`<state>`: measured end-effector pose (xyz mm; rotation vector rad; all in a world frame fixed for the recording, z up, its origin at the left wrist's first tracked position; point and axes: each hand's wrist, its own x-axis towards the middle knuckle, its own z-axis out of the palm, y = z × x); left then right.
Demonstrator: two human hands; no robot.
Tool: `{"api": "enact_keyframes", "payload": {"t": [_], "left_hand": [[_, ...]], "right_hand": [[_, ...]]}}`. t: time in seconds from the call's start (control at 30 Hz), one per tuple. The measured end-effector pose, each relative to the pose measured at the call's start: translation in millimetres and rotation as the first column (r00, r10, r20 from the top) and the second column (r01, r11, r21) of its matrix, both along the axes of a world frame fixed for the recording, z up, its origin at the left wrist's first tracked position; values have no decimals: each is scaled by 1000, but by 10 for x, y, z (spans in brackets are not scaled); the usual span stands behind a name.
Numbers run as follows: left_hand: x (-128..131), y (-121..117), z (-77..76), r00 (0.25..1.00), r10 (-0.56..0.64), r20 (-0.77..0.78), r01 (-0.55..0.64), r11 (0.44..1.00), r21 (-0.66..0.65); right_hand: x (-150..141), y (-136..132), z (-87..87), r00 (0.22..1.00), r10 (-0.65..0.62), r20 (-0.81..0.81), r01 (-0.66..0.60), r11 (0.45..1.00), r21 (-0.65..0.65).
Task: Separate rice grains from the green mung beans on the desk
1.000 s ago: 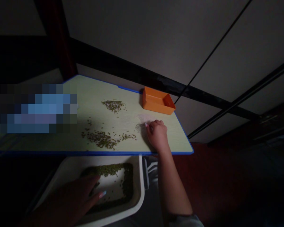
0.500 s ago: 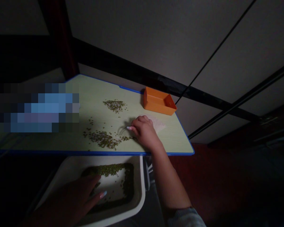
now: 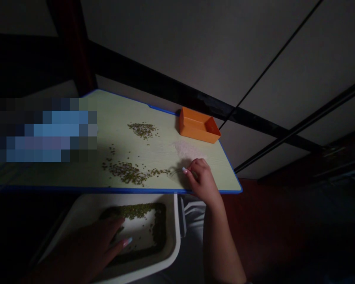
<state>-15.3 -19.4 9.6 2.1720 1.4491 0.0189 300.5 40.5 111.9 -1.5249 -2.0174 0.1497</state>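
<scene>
My right hand is low over the right part of the table, pinching a thin, see-through looped piece whose exact kind I cannot make out. The tip of this piece is close to a short trail of green beans running from a larger scattered heap of beans mixed with paler bits. Just beyond the hand lies a patch of fine pale grains. My left hand rests in a white basin below the table edge, thumb and finger apart, with small green beans around it.
An orange box stands at the table's far right corner. A smaller mixed bean heap lies farther back. The table has a blue edge. A pixelated blue area covers the left side. Light panels rise behind.
My right hand moved left toward the bean trail with the looped piece, then back right and nearer the front edge. My left hand has stayed in the basin.
</scene>
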Motion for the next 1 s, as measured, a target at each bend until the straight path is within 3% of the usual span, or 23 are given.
{"api": "enact_keyframes", "payload": {"t": [0.43, 0.7, 1.0], "left_hand": [[4, 2, -22, 1000, -1, 12, 1, 1000, 15], [27, -1, 69, 1000, -11, -19, 10, 999, -54], [23, 10, 65, 1000, -7, -2, 7, 999, -35]], "right_hand": [[54, 45, -84, 994, -110, 29, 110, 994, 5], [-5, 76, -54, 997, -73, 25, 73, 997, -1], [-44, 91, -59, 996, -72, 60, 72, 997, -9]]}}
